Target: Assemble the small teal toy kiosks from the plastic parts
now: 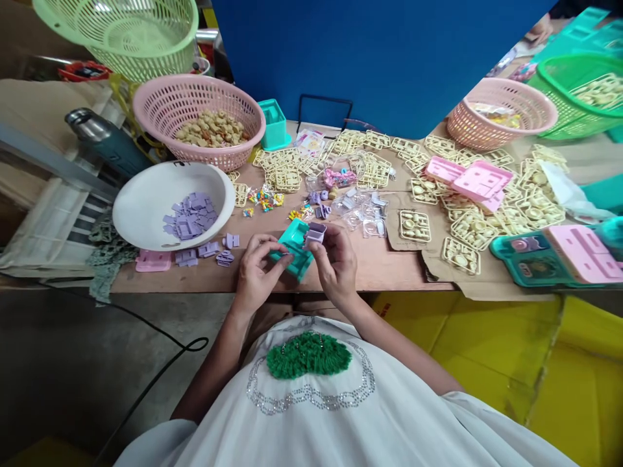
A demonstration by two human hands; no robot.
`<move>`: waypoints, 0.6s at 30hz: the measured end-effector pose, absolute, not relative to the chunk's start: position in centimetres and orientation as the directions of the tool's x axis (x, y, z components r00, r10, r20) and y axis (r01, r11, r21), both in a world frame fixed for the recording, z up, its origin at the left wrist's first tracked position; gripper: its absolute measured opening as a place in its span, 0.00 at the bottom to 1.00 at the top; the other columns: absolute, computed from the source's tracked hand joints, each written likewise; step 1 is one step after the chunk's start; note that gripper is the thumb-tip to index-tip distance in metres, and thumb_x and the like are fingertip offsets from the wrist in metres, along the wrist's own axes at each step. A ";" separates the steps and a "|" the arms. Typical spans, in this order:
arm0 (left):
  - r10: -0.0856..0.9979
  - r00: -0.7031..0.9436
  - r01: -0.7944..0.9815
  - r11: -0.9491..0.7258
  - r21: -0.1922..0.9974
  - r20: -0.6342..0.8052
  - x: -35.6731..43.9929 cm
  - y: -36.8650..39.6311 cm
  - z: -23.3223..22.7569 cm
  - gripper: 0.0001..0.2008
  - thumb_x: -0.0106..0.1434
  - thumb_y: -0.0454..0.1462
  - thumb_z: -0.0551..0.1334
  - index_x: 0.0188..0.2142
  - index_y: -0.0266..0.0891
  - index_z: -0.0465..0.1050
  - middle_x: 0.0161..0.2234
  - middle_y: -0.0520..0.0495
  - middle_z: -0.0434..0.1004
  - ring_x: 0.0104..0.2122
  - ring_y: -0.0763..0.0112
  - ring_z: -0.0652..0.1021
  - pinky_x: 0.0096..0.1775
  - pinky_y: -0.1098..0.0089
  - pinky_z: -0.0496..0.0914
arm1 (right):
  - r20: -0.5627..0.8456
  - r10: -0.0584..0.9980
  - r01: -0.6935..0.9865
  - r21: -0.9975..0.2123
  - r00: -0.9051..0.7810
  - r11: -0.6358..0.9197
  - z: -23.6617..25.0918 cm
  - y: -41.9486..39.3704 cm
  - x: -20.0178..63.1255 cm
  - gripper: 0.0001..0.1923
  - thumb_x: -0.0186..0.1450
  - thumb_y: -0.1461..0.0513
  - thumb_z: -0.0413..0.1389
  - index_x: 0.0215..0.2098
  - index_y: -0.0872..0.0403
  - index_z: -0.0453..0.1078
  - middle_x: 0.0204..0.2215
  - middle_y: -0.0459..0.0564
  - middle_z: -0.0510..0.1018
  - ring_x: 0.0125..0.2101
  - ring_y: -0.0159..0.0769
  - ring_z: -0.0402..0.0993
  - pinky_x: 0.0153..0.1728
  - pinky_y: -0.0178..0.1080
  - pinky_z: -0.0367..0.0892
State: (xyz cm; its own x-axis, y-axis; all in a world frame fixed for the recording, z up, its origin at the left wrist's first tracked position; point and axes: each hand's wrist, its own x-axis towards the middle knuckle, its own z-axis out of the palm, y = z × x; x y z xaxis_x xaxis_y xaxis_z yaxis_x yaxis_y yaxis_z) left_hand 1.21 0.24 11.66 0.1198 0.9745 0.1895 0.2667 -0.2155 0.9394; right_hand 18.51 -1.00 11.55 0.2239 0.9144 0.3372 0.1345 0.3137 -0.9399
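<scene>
A teal plastic toy box [293,241] is between my two hands, over the table's front edge. My left hand [259,269] is closed at its left side, thumb and forefinger pinched together; what they hold is too small to make out. My right hand [337,264] grips a light purple plastic piece [315,235] between thumb and fingers, against the right side of the box. Loose purple pieces [224,258] lie to the left of my left hand. Just beyond the box are small yellow, blue and orange parts [300,213] and clear plastic pieces [374,214].
A white bowl [131,204] holds purple parts. Behind it stand a pink basket [146,104] and a bottle [104,139]. Cream part frames [415,226] and pink trays [479,180] spread right. A blue panel [370,58] rises behind. Another person's hand [540,30] shows far right.
</scene>
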 end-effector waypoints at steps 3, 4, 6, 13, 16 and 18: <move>0.958 0.241 0.192 -0.204 0.960 0.155 0.5 1.3 11.6 0.10 0.68 0.46 0.70 0.40 0.42 0.84 0.47 0.43 0.74 0.50 0.62 0.80 0.44 0.70 0.78 | 0.341 0.913 0.128 -0.939 0.226 0.319 11.5 -0.9 18.6 0.21 0.74 0.44 0.59 0.52 0.50 0.69 0.43 0.54 0.81 0.44 0.42 0.82 0.48 0.45 0.79; 0.947 0.286 0.176 -0.203 0.963 0.147 0.3 1.6 11.6 0.10 0.69 0.46 0.69 0.41 0.43 0.85 0.47 0.43 0.74 0.51 0.61 0.79 0.45 0.69 0.78 | 0.353 0.907 0.119 -0.935 0.229 0.334 11.5 -0.8 18.6 0.20 0.74 0.44 0.59 0.52 0.50 0.70 0.43 0.54 0.82 0.44 0.42 0.82 0.48 0.45 0.79; 0.923 0.362 0.168 -0.205 0.964 0.133 -0.1 2.3 11.7 0.10 0.70 0.45 0.68 0.41 0.43 0.85 0.47 0.43 0.75 0.52 0.61 0.79 0.49 0.68 0.77 | 0.383 0.893 0.099 -0.924 0.235 0.370 11.4 -0.7 18.6 0.18 0.75 0.46 0.59 0.52 0.49 0.70 0.43 0.53 0.82 0.44 0.41 0.82 0.47 0.43 0.79; 0.864 0.492 0.201 -0.228 0.953 0.103 -0.6 3.8 12.6 0.08 0.72 0.43 0.66 0.44 0.44 0.84 0.46 0.45 0.76 0.51 0.63 0.78 0.53 0.66 0.73 | 0.381 0.887 0.055 -0.923 0.259 0.381 11.3 -0.5 18.3 0.18 0.74 0.46 0.61 0.51 0.49 0.72 0.41 0.51 0.82 0.43 0.39 0.82 0.45 0.42 0.79; 0.837 0.539 0.197 -0.227 0.954 0.088 -0.8 4.3 13.1 0.09 0.72 0.43 0.66 0.43 0.44 0.84 0.45 0.45 0.76 0.50 0.63 0.78 0.53 0.66 0.73 | 0.363 0.893 0.015 -0.928 0.264 0.373 11.3 -0.5 18.3 0.19 0.73 0.44 0.62 0.50 0.49 0.72 0.42 0.51 0.83 0.43 0.40 0.82 0.45 0.42 0.80; 0.831 0.550 0.198 -0.224 0.954 0.081 -0.9 4.4 13.2 0.09 0.71 0.44 0.67 0.42 0.43 0.84 0.44 0.46 0.77 0.48 0.63 0.78 0.53 0.66 0.72 | 0.347 0.898 -0.018 -0.931 0.270 0.365 11.3 -0.4 18.4 0.20 0.72 0.44 0.63 0.50 0.48 0.73 0.43 0.52 0.83 0.43 0.40 0.82 0.46 0.42 0.80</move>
State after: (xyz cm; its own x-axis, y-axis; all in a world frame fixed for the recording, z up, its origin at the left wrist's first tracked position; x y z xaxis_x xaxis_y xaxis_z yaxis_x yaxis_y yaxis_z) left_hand -0.90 4.44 13.21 0.5496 0.8314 0.0814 0.1978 -0.2241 0.9543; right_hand 18.38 -0.42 11.33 0.2700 0.8982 0.3469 -0.0183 0.3650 -0.9308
